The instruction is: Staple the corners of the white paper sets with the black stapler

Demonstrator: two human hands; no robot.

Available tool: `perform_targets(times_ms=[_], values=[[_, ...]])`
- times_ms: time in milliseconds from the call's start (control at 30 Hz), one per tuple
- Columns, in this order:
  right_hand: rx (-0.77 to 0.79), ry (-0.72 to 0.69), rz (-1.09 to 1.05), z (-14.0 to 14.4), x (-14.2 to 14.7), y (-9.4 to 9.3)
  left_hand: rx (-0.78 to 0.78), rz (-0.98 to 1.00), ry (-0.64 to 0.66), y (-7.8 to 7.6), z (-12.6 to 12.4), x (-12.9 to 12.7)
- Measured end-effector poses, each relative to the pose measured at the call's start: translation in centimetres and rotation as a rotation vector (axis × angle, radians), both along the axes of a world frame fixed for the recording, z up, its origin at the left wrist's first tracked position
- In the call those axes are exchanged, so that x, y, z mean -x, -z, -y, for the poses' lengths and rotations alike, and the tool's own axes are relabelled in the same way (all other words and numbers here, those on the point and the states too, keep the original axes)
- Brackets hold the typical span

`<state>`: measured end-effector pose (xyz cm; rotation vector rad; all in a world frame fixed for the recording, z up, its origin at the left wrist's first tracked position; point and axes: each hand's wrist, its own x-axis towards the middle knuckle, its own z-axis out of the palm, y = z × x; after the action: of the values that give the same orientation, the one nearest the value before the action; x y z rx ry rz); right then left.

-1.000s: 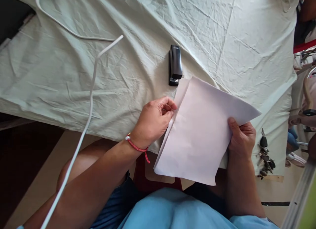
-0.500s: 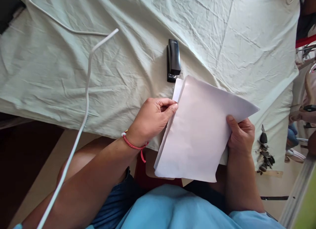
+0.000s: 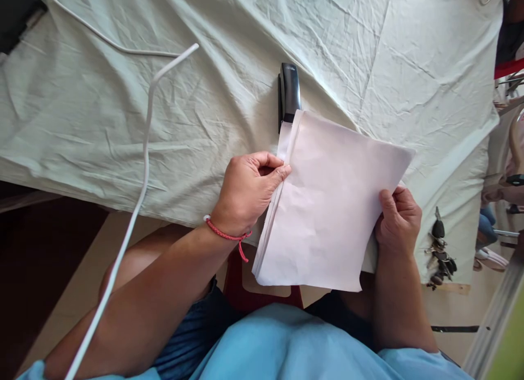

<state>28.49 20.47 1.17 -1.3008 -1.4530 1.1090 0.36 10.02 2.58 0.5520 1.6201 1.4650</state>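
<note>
I hold a small stack of white paper sheets [image 3: 331, 205] over the near edge of the table. My left hand [image 3: 248, 191] pinches the stack's left edge between thumb and fingers. The right edge is gripped by my right hand [image 3: 397, 221], thumb on top. A black stapler [image 3: 289, 90] lies on the cloth just beyond the stack; the paper's far corner covers its near end.
A wrinkled pale green cloth [image 3: 204, 96] covers the table. A white cable [image 3: 143, 150] runs across it and down past my left arm. A bunch of keys [image 3: 440, 254] hangs at the right. A red stool [image 3: 262, 292] shows below the paper.
The paper stack has shifted left and away from me, and its far corner now overlaps the stapler's near end. Both hands keep their grips.
</note>
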Motion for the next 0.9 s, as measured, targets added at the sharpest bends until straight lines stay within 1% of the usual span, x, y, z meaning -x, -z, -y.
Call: perform_targets(times_ms=[133, 400, 633, 800, 900], values=[[0.049, -0.007, 0.068, 0.2, 0.0, -0.3, -0.002, -0.003, -0.001, -0.2, -0.1, 0.0], [0.053, -0.019, 0.105, 0.1, -0.1, -0.5, 0.021, -0.092, 0.048, -0.8, -0.2, 0.1], [0.155, -0.063, 0.150, -0.7, -1.5, -0.6, 0.118, -0.054, 0.037, -1.0, 0.0, 0.2], [0.156, -0.042, 0.156, -0.8, -1.6, -0.8, 0.124, -0.067, 0.155, -1.1, 0.0, 0.4], [0.155, -0.019, 0.117, -0.6, -1.1, -0.9, 0.120, -0.080, 0.167, -1.1, 0.0, 0.5]])
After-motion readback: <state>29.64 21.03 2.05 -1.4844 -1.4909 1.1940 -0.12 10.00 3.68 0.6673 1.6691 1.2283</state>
